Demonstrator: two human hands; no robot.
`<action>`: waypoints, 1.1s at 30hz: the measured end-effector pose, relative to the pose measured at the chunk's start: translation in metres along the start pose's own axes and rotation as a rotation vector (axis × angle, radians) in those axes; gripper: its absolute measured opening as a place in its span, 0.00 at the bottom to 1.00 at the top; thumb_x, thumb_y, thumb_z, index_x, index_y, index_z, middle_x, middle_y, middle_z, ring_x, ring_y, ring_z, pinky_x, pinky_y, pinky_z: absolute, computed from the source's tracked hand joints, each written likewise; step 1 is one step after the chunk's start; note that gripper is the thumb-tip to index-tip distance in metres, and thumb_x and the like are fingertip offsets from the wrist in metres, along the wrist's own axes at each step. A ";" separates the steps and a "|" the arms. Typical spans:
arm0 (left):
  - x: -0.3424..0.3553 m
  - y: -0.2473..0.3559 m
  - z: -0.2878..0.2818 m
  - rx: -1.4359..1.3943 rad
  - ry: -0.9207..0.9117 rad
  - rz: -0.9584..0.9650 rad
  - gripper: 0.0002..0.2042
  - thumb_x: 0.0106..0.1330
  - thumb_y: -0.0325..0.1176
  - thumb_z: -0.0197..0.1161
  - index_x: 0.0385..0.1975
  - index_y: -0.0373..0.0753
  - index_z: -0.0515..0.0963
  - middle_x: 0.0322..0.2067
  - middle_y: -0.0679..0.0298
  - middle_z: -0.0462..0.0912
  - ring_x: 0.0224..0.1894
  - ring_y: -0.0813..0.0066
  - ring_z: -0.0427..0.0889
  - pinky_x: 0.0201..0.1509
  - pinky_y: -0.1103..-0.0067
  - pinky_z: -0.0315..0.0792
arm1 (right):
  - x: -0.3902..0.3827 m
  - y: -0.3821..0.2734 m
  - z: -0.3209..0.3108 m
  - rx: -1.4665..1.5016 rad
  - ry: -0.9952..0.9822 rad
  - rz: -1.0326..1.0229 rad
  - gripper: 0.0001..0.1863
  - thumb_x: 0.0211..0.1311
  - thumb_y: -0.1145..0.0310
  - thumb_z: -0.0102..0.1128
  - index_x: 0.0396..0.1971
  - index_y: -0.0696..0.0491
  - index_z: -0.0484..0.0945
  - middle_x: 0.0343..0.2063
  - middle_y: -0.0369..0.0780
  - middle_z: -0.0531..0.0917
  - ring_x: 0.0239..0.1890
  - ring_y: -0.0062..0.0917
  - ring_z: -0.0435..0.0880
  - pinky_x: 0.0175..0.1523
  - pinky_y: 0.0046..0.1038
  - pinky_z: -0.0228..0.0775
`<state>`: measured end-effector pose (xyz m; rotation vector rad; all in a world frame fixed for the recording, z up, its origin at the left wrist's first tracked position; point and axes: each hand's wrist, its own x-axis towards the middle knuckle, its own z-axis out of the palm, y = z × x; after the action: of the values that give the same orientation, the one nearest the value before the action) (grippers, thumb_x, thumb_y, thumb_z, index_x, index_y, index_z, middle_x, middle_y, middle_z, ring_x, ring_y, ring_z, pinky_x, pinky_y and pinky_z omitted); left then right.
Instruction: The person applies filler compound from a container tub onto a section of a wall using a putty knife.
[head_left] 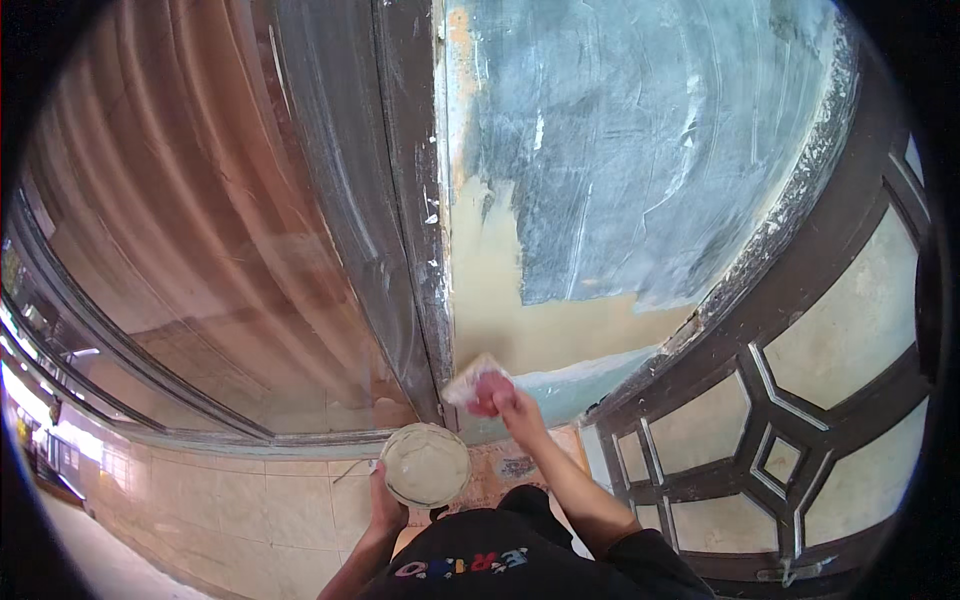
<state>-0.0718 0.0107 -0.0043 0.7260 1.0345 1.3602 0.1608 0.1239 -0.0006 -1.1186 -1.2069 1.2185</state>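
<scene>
My right hand (517,417) grips a wide paintbrush (488,394) by its reddish handle. Cream paint coats the brush's pale end, which is at the lower left of the wall panel, close beside the dark frame; whether it touches the wall I cannot tell. Cream paint (580,328) covers a strip along the panel's lower part and up its left edge. Above that, the wall (620,170) is patchy blue-grey, with a pale blue-green band below the cream. At waist height, my left hand (387,502) holds a round paint bucket (424,428) from its left side, with cream paint inside.
A dark wooden frame (400,180) with worn, paint-flecked edges borders the wall on the left. Beyond it is a glass window (190,250) with a brownish curtain behind. At right stands a dark door (740,400) with patterned panes. Tan tiles (240,500) lie below the window.
</scene>
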 end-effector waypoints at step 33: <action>0.002 -0.010 0.039 -0.253 0.118 -0.176 0.23 0.66 0.48 0.37 0.48 0.35 0.68 0.45 0.59 0.74 0.49 0.68 0.73 0.53 0.71 0.67 | 0.031 -0.070 -0.004 -0.748 0.175 -0.375 0.13 0.61 0.60 0.48 0.36 0.56 0.67 0.24 0.50 0.78 0.28 0.48 0.77 0.31 0.42 0.68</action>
<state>-0.0327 0.0168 0.0022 0.3622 0.9722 1.3617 0.1677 0.1513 0.0706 -1.4035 -1.6972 0.3628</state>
